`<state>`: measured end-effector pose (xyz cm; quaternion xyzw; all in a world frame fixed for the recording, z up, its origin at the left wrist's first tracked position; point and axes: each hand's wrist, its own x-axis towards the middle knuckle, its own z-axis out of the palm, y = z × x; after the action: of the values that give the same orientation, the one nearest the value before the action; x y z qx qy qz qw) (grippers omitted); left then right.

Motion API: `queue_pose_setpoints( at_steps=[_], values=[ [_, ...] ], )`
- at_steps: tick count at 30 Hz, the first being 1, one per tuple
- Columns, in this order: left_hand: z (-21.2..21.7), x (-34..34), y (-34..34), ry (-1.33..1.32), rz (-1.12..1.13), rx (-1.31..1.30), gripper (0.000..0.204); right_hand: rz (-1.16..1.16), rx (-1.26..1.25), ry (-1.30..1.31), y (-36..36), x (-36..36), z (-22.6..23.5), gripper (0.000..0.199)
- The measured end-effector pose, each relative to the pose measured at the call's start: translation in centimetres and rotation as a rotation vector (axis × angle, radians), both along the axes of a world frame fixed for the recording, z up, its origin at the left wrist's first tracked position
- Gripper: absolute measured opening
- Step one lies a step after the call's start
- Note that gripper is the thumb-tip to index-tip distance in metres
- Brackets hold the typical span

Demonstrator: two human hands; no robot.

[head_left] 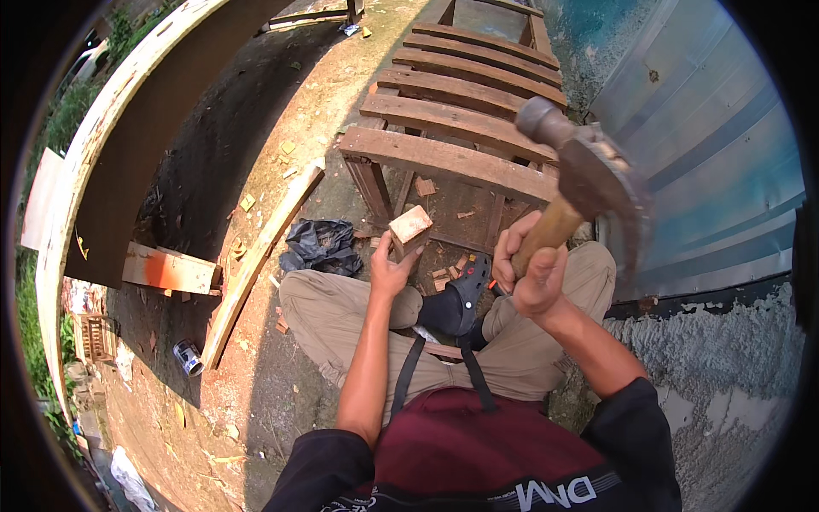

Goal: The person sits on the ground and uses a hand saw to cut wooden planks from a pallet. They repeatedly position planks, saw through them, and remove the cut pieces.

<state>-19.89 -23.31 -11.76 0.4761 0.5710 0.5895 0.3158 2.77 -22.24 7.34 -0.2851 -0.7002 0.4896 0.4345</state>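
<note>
Nr slatted frame (452, 162), R hand (539, 288) curled round hammer (553, 226) (its head (590, 181) blurred), L hand (392, 271) pinching wood blk (411, 224).

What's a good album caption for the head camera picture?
Hammer in the right grip, wooden block in the left grip, brown slats ahead.

The carrier is rough ground (294, 401), grey and shaded in the middle, with a sunlit earthy strip (162, 410) to the left strewn with debris. A slatted brown wooden frame (452, 118) stands on it on legs, with reddish-brown wood offcuts (425, 185) scattered beneath and in front. A crumpled black plastic bag (320, 247) lies just left of them. Farther left, a long wooden beam (258, 263) lies at a slant, yellowish wood scraps (247, 203) beside it, and a metal can (188, 357) tipped over near its lower end.
</note>
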Motion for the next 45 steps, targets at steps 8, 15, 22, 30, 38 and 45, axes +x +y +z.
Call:
queue_pose_setpoints(
  at_steps=[8, 15, 22, 30, 38, 45],
  values=[
    [0.0, -2.1, -0.4, 0.045, 0.049, 0.069, 0.049, 0.084, -0.459, -0.23, -1.3, 1.3, 7.6, 0.059],
    [0.4, 0.8, -0.6, 0.014, -0.004, -0.042, 0.049, -0.011, 0.029, 0.235, -0.1, -0.5, 1.4, 0.058],
    [0.4, -3.7, -1.3, 0.008, 0.052, -0.013, 0.057, 0.055, -0.662, -0.29, -1.3, 2.2, 6.5, 0.052],
    [1.6, -0.3, -0.3, -0.059, -0.006, -0.021, 0.051, 0.02, 0.088, -0.089, -0.8, 0.1, -0.4, 0.051],
    [1.1, -2.2, -1.0, 0.027, 0.025, -0.024, 0.048, 0.072, -0.594, -0.151, -0.7, -0.2, 10.2, 0.054],
    [1.3, -0.6, -0.3, -0.022, -0.01, -0.035, 0.047, 0.104, 0.026, 0.142, -0.2, -0.6, 0.9, 0.058]
  ],
)
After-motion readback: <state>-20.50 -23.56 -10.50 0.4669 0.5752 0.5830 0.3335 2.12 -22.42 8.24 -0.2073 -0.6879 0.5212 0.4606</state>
